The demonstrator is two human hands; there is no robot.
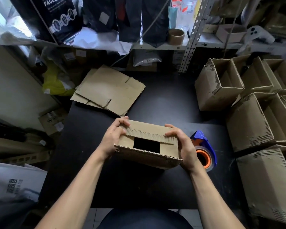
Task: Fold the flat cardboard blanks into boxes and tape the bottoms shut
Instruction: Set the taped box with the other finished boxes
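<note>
brown corrugated cardboard box (147,144) sits on black table (163,100); left hand (113,138) and right hand (182,144) grip its ends, fingers curled over top flap.

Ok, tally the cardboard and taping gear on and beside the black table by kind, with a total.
Box being folded, held by left hand and right hand: 1
Stack of flat blanks: 1 stack; how many sheets it holds cannot be told
Finished open boxes at the right: at least 5; some are cut off by the frame
Tape dispenser: 1
Total: at least 8
</note>
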